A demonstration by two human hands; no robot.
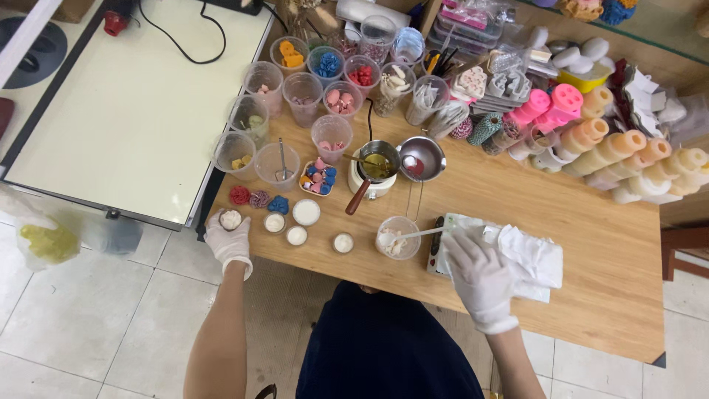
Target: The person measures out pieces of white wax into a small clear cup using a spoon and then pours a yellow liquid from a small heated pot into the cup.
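My left hand (227,241), in a white glove, grips a small round candle tin (231,219) at the near left corner of the wooden table (591,244). Three more small tins of white wax (297,235) stand just to its right. My right hand (476,272), also gloved, rests on crumpled white paper (535,258) lying over a small scale (436,255). It holds a thin stick whose tip lies in a clear plastic cup (396,237) with white bits in it.
A small melting pot (375,168) with yellow liquid and a steel pitcher (422,158) stand mid-table. Several plastic cups (303,96) of coloured wax shapes fill the far left; silicone moulds (613,151) line the far right. A pale board (133,111) lies left of the table.
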